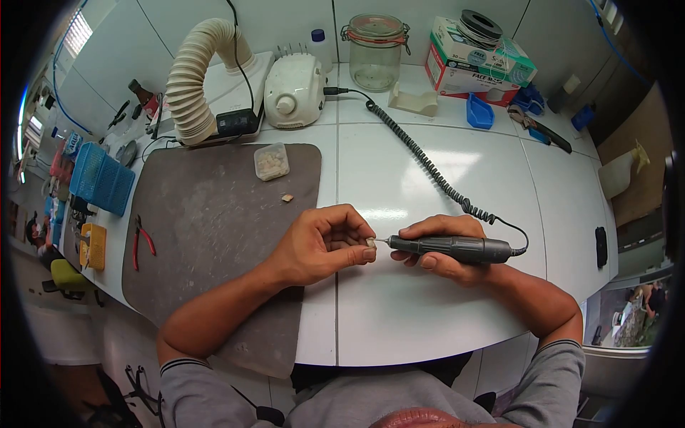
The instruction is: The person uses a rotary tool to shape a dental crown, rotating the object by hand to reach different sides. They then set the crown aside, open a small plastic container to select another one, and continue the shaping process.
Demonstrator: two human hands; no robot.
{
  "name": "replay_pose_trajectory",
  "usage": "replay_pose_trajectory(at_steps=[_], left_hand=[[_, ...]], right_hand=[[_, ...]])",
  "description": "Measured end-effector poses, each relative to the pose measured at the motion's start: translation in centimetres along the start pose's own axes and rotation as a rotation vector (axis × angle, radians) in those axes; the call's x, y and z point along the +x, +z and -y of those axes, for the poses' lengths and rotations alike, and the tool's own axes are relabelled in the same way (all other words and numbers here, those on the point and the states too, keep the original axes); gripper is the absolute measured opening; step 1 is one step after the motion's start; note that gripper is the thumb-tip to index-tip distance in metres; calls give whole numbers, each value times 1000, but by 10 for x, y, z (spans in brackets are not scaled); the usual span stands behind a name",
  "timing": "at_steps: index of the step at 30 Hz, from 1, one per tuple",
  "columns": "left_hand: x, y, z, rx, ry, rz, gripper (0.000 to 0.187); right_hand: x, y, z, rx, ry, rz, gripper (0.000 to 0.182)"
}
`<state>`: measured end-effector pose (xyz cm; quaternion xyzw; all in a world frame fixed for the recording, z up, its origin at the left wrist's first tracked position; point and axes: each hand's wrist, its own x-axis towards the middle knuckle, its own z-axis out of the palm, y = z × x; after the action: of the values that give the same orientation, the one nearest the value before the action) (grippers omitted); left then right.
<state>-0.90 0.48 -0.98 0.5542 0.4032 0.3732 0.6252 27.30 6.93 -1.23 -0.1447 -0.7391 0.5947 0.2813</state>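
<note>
Pinched between the thumb and fingertips of my left hand (325, 244) is a small pale piece (371, 243), mostly covered by the fingers, so its exact kind cannot be made out. My right hand (453, 250) is wrapped round a black rotary handpiece (457, 248), held level and pointing left. Its thin metal bit (382, 240) reaches the small piece; whether it touches is too fine to tell. From the handpiece's rear end a coiled black cord (428, 162) runs to the white control unit (293, 91) at the back.
On the grey mat (214, 214) are a plastic tub (272, 162) of small pale pieces, one loose piece (287, 198) and red-handled pliers (142, 241). A ribbed hose (189, 78), a glass jar (375, 53) and mask boxes (477, 64) line the back. Blue (101, 178) and yellow (93, 246) baskets stand left.
</note>
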Motion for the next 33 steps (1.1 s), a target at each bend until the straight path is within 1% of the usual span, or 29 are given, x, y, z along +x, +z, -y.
replay_pose_trajectory(at_steps=[1, 4, 13, 16, 19, 28, 33], left_hand=[[0, 1, -1, 1, -2, -2, 21], [0, 0, 1, -9, 13, 3, 21], [-1, -1, 2, -43, -3, 10, 20], [1, -2, 1, -26, 15, 12, 19], [0, -1, 1, -34, 13, 14, 18], [-1, 0, 0, -71, -15, 22, 18], [-1, -1, 1, -59, -11, 30, 18]], right_hand=[[0, 0, 0, 21, 8, -4, 36], [1, -1, 6, -50, 7, 42, 36], [-1, 1, 1, -17, 0, -2, 35], [0, -3, 7, -56, 39, 50, 35], [1, -2, 5, -50, 5, 37, 34], [0, 0, -2, -6, 0, -2, 35], [1, 0, 4, -32, 1, 26, 34]])
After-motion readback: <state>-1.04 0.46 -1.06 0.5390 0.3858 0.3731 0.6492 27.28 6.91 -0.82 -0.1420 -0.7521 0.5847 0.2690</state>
